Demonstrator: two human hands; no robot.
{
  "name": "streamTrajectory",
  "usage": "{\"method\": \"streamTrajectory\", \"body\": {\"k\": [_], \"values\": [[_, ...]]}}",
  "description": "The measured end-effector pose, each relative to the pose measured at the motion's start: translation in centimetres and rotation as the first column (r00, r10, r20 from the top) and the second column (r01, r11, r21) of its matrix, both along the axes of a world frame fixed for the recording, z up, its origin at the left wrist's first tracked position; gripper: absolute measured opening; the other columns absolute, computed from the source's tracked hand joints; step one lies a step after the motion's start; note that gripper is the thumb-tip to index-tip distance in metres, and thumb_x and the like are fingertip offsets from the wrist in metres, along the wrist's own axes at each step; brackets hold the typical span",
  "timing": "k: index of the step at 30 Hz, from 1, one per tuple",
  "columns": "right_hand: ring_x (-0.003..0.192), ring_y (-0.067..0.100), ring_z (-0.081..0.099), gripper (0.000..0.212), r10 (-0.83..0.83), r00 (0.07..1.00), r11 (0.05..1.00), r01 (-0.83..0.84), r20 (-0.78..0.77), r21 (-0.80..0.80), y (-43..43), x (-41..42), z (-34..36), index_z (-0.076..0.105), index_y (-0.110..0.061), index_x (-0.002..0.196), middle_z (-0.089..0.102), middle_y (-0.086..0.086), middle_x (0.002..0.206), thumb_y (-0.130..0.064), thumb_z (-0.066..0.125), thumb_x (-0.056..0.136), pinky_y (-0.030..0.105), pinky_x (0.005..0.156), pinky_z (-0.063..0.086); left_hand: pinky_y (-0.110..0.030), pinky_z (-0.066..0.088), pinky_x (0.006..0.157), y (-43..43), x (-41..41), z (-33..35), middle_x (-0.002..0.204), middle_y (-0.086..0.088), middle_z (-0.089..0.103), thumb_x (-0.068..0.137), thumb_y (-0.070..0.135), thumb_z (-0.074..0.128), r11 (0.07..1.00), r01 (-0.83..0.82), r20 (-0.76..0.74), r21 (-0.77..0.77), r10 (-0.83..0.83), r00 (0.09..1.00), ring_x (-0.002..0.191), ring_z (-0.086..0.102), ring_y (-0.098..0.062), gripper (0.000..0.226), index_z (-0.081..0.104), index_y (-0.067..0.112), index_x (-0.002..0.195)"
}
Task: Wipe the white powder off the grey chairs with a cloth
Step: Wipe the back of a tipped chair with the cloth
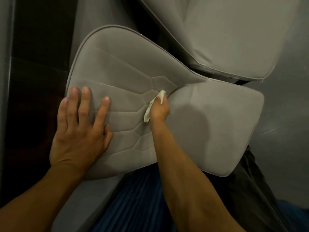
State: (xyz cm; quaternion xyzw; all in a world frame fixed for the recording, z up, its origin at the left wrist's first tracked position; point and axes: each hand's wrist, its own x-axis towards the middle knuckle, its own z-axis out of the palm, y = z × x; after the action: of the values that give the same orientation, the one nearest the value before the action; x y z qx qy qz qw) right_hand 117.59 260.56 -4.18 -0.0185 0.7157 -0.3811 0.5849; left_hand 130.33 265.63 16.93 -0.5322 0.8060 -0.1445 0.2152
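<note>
1. The right hand [158,109] is curled round a small white cloth [147,115]. One end of the cloth sticks out past the fingertips and the other hangs below the palm. The hand pushes it into the crease [173,88] where the two padded parts of the grey chair [217,124] meet.

2. The left hand [80,131] lies flat with its fingers spread and straight, pressing on the quilted panel [120,69] and holding nothing. It appears to steady the chair against the wiping.

3. To do this step well, I would run a folded edge of the cloth along the crease instead of dabbing. I would then follow each stitched groove, since powder probably lodges there. Turning to a clean face of the cloth should keep it from smearing.

4. The quilted panel looks like soft, matte, suede-like fabric, stitched into angular cells with a piped rim. The cushion beside it is smooth and rounded, without seams.

5. Faint white powder [107,83] shows as a pale line in one groove. Elsewhere the chair looks mostly clean.

6. A second grey chair [234,39] stands just behind, smoother and slightly shiny. White specks mark its lower edge, so it likely needs wiping next.

7. Blue pleated fabric [138,198] shows below the chair, and the dark floor [33,39] is to the left.
</note>
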Motion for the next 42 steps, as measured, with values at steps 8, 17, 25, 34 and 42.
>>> {"method": "streamTrajectory", "body": {"k": [8, 17, 25, 34, 42], "values": [[0.135, 0.027, 0.047, 0.046, 0.422, 0.906, 0.893, -0.423, 0.042, 0.156, 4.4, -0.6, -1.5, 0.042, -0.017, 0.151, 0.049, 0.009, 0.149, -0.033, 0.031, 0.109, 0.031, 0.111, 0.034, -0.055, -0.001, 0.125, 0.1, 0.2, -0.2, 0.164, -0.032, 0.003, 0.101, 0.042, 0.034, 1.0, 0.007, 0.02, -0.001, -0.007, 1.0, 0.154, -0.005, -0.046, 0.069, 0.019, 0.013, 0.162], [0.139, 0.03, 0.042, 0.047, 0.627, 0.766, 0.724, -0.641, 0.142, 0.257, 11.1, -1.4, -1.8, 0.042, -0.012, 0.15, 0.043, 0.012, 0.153, -0.032, 0.033, 0.108, 0.032, 0.114, 0.03, -0.056, 0.003, 0.125, 0.0, 0.3, -0.3, 0.163, -0.034, 0.01, 0.103, 0.04, 0.035, 0.999, 0.039, -0.015, -0.038, -0.039, 0.999, 0.153, 0.004, -0.049, 0.066, 0.022, 0.011, 0.161], [0.13, 0.019, 0.049, 0.048, 0.482, 0.874, 0.861, -0.485, -0.058, -0.153, 8.0, 1.7, 6.7, 0.039, -0.016, 0.152, 0.051, 0.008, 0.143, -0.026, 0.043, 0.106, 0.017, 0.104, 0.031, -0.056, -0.001, 0.125, 0.1, 0.0, -0.2, 0.164, -0.032, 0.0, 0.101, 0.041, 0.033, 1.0, 0.017, -0.001, -0.02, -0.017, 1.0, 0.153, -0.003, -0.048, 0.07, 0.016, 0.01, 0.162], [0.127, 0.009, 0.051, 0.045, 0.464, 0.864, 0.76, -0.501, -0.195, -0.414, 6.5, -2.2, 12.0, 0.042, -0.02, 0.15, 0.052, 0.0, 0.141, -0.028, 0.045, 0.106, 0.031, 0.111, 0.042, -0.055, -0.002, 0.126, 0.2, -0.3, 0.2, 0.165, -0.031, -0.004, 0.1, 0.042, 0.036, 1.0, -0.021, 0.017, -0.013, 0.021, 1.0, 0.154, -0.007, -0.045, 0.072, 0.015, 0.012, 0.162], [0.096, 0.018, 0.056, 0.05, 0.503, 0.506, 0.458, -0.843, -0.701, -0.28, 2.2, -2.1, 12.9, 0.026, -0.05, 0.152, 0.052, 0.001, 0.112, -0.037, 0.041, 0.105, 0.042, 0.083, 0.054, -0.055, -0.005, 0.125, 0.4, -0.4, 0.3, 0.165, -0.029, -0.013, 0.097, 0.053, 0.043, 1.0, -0.022, 0.063, 0.006, 0.022, 0.998, 0.153, -0.014, -0.046, 0.085, 0.006, 0.014, 0.163]]}}
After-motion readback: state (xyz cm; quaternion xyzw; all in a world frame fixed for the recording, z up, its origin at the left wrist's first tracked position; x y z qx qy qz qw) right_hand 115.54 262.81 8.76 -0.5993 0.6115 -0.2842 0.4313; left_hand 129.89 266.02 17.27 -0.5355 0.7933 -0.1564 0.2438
